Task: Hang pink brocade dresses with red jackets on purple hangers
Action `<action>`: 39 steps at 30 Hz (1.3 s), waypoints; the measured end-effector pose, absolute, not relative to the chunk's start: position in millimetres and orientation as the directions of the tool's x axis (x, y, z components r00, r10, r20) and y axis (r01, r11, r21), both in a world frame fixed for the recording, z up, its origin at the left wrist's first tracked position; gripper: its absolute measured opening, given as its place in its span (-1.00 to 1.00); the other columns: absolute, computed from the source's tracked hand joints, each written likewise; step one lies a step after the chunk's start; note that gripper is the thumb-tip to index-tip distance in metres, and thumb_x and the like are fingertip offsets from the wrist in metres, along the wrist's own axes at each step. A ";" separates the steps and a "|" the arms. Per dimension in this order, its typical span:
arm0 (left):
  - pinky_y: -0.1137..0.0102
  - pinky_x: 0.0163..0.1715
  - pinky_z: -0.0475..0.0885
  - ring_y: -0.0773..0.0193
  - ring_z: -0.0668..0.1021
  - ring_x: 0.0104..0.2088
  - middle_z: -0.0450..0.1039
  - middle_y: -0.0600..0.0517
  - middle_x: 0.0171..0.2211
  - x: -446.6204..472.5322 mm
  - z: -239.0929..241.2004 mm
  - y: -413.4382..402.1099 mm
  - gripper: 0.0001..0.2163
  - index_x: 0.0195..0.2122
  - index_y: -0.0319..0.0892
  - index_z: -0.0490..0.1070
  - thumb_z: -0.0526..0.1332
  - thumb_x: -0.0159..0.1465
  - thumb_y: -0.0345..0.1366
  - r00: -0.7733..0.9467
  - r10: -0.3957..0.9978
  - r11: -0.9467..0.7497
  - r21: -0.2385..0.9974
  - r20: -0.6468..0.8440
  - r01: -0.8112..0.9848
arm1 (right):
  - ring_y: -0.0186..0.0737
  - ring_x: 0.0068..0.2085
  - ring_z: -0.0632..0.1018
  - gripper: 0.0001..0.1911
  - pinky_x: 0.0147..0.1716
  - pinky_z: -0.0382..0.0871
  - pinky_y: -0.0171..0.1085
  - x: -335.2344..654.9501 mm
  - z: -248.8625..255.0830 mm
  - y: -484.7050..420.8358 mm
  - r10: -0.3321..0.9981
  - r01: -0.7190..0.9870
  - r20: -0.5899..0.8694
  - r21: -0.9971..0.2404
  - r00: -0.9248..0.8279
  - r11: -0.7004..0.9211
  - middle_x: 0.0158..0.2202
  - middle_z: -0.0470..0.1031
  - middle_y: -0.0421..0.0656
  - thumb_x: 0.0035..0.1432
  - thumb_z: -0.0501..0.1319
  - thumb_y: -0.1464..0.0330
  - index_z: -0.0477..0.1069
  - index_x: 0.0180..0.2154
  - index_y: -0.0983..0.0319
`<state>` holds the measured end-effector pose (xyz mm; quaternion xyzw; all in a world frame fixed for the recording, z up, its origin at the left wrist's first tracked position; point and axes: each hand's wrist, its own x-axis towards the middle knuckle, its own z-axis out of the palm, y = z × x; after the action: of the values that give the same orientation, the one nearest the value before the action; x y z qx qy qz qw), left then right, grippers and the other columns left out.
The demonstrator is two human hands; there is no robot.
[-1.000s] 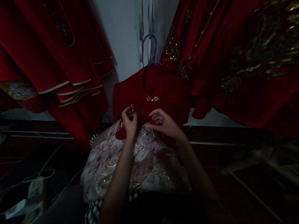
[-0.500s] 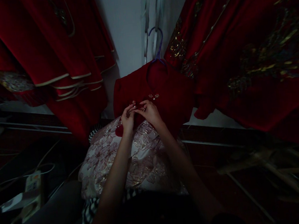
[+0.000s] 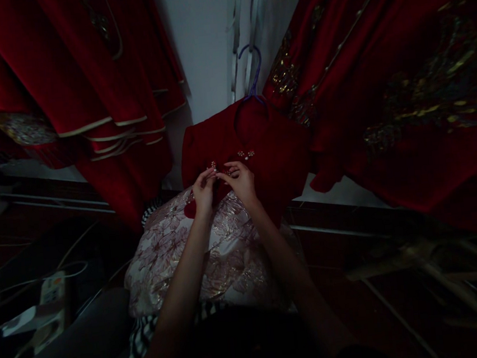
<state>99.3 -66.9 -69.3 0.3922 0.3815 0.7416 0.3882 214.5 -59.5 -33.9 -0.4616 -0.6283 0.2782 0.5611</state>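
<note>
A dark red jacket (image 3: 278, 152) hangs on a blue hanger (image 3: 253, 65) against a white wall. A pearl clasp (image 3: 245, 154) is fastened near its collar. My left hand (image 3: 203, 191) and my right hand (image 3: 239, 182) meet at the jacket's front edge, just below and left of that clasp. The fingers of both are pinched on a second small beaded clasp (image 3: 216, 167). Under my forearms lies a pale pink floral brocade fabric (image 3: 178, 258) with gold thread.
Red garments with cream trim (image 3: 88, 103) hang at the left; red garments with gold embroidery (image 3: 415, 89) hang at the right. A white power strip with cables (image 3: 47, 298) lies on the dark floor at the left. Striped cloth (image 3: 146, 340) shows beneath the brocade.
My right hand moved left and up from the jacket's lower edge to join my left hand at the second clasp. The view shifted slightly.
</note>
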 end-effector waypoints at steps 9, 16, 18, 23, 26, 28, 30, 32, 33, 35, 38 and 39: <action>0.29 0.07 0.35 0.26 0.56 -0.13 0.56 -0.05 -0.18 100.4 -67.7 -68.7 -0.68 -0.20 -0.20 0.54 0.39 -0.02 -0.31 -0.309 0.936 -0.306 0.818 0.166 -0.487 | -0.36 -0.37 0.53 -0.79 -0.43 0.52 -0.37 213.9 -39.8 -59.4 0.871 0.195 0.489 -0.859 0.042 0.473 -0.32 0.50 -0.21 0.07 0.27 0.24 0.41 -0.26 0.20; 0.31 0.06 0.36 0.30 0.57 -0.17 0.57 -0.03 -0.22 100.0 -68.5 -66.8 -0.66 -0.21 -0.20 0.54 0.41 -0.06 -0.33 -0.317 0.936 -0.307 0.804 0.157 -0.509 | -0.35 -0.36 0.53 -0.75 -0.49 0.54 -0.38 217.6 -32.4 -65.9 0.896 0.089 0.440 -0.897 0.067 0.434 -0.34 0.50 -0.19 0.05 0.27 0.20 0.40 -0.27 0.21; 0.30 0.07 0.36 0.29 0.57 -0.16 0.57 -0.04 -0.20 100.2 -68.4 -66.4 -0.65 -0.20 -0.20 0.54 0.41 -0.07 -0.33 -0.321 0.934 -0.309 0.809 0.158 -0.501 | -0.35 -0.37 0.53 -0.76 -0.48 0.54 -0.37 216.1 -30.7 -64.6 0.889 0.067 0.453 -0.891 0.073 0.449 -0.35 0.50 -0.19 0.06 0.27 0.20 0.40 -0.27 0.21; 0.28 0.04 0.39 0.28 0.58 -0.17 0.57 -0.07 -0.18 103.4 -62.2 -68.3 -0.67 -0.21 -0.23 0.53 0.41 -0.04 -0.28 -0.360 0.922 -0.310 0.823 0.139 -0.476 | -0.35 -0.37 0.53 -0.79 -0.44 0.52 -0.35 210.5 -31.4 -58.7 0.866 0.132 0.498 -0.863 0.051 0.488 -0.32 0.51 -0.19 0.08 0.26 0.21 0.40 -0.28 0.20; 0.29 0.01 0.41 0.27 0.59 -0.19 0.57 -0.08 -0.19 104.8 -58.4 -70.4 -0.68 -0.23 -0.24 0.54 0.40 -0.03 -0.26 -0.416 0.893 -0.346 0.852 0.171 -0.392 | -0.35 -0.36 0.53 -0.81 -0.37 0.52 -0.33 208.7 -33.0 -58.2 0.847 0.186 0.528 -0.839 0.052 0.512 -0.29 0.51 -0.19 0.11 0.23 0.22 0.41 -0.28 0.19; 0.30 -0.02 0.44 0.26 0.59 -0.20 0.58 -0.08 -0.21 104.2 -57.6 -71.5 -0.70 -0.24 -0.24 0.54 0.40 -0.01 -0.26 -0.442 0.870 -0.378 0.870 0.218 -0.315 | -0.34 -0.35 0.52 -0.81 -0.31 0.52 -0.30 208.2 -33.5 -59.2 0.836 0.221 0.546 -0.823 0.057 0.523 -0.28 0.51 -0.19 0.12 0.22 0.21 0.41 -0.28 0.19; 0.30 -0.04 0.45 0.25 0.59 -0.21 0.59 -0.07 -0.23 102.4 -57.8 -72.0 -0.73 -0.26 -0.24 0.55 0.38 0.01 -0.26 -0.448 0.851 -0.407 0.882 0.273 -0.236 | -0.33 -0.33 0.52 -0.81 -0.27 0.51 -0.29 207.9 -33.2 -60.5 0.828 0.249 0.558 -0.812 0.062 0.528 -0.27 0.51 -0.18 0.13 0.22 0.21 0.41 -0.28 0.19; 0.30 -0.06 0.46 0.25 0.59 -0.21 0.59 -0.07 -0.24 99.9 -58.0 -71.8 -0.74 -0.27 -0.24 0.55 0.37 0.03 -0.24 -0.439 0.839 -0.434 0.883 0.323 -0.180 | -0.33 -0.33 0.52 -0.81 -0.25 0.50 -0.29 207.5 -32.1 -61.4 0.824 0.270 0.563 -0.804 0.062 0.530 -0.27 0.50 -0.18 0.14 0.20 0.21 0.41 -0.28 0.19; 0.30 -0.06 0.47 0.25 0.59 -0.22 0.59 -0.07 -0.24 98.5 -57.7 -71.5 -0.75 -0.27 -0.24 0.55 0.37 0.04 -0.23 -0.434 0.834 -0.446 0.880 0.341 -0.164 | -0.33 -0.33 0.52 -0.81 -0.25 0.50 -0.29 207.2 -31.4 -61.6 0.822 0.279 0.567 -0.800 0.059 0.532 -0.27 0.50 -0.18 0.15 0.20 0.21 0.41 -0.28 0.19; 0.30 -0.08 0.47 0.25 0.59 -0.22 0.59 -0.07 -0.24 95.8 -56.0 -71.0 -0.74 -0.28 -0.24 0.55 0.36 0.04 -0.21 -0.419 0.830 -0.460 0.876 0.367 -0.144 | -0.33 -0.33 0.51 -0.81 -0.25 0.48 -0.29 206.4 -29.4 -61.2 0.814 0.298 0.579 -0.786 0.051 0.541 -0.27 0.50 -0.18 0.16 0.19 0.21 0.41 -0.27 0.19; 0.31 -0.11 0.48 0.25 0.60 -0.24 0.59 -0.08 -0.25 92.2 -51.6 -71.3 -0.74 -0.28 -0.24 0.55 0.35 0.06 -0.19 -0.400 0.823 -0.469 0.880 0.404 -0.076 | -0.34 -0.34 0.50 -0.84 -0.25 0.46 -0.30 205.1 -26.1 -59.2 0.796 0.326 0.604 -0.761 0.041 0.561 -0.28 0.49 -0.18 0.16 0.19 0.23 0.41 -0.28 0.19; 0.32 -0.12 0.48 0.25 0.59 -0.25 0.59 -0.08 -0.26 91.3 -50.1 -71.7 -0.75 -0.28 -0.24 0.55 0.35 0.07 -0.19 -0.396 0.817 -0.473 0.880 0.419 -0.044 | -0.34 -0.35 0.50 -0.84 -0.26 0.46 -0.31 204.7 -25.0 -58.6 0.791 0.336 0.611 -0.753 0.037 0.566 -0.28 0.49 -0.18 0.16 0.19 0.25 0.41 -0.28 0.19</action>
<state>91.3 -71.7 -50.1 0.4618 0.4183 0.7233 0.2977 204.7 -58.6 -25.0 -0.4232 -0.6658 0.1950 0.5828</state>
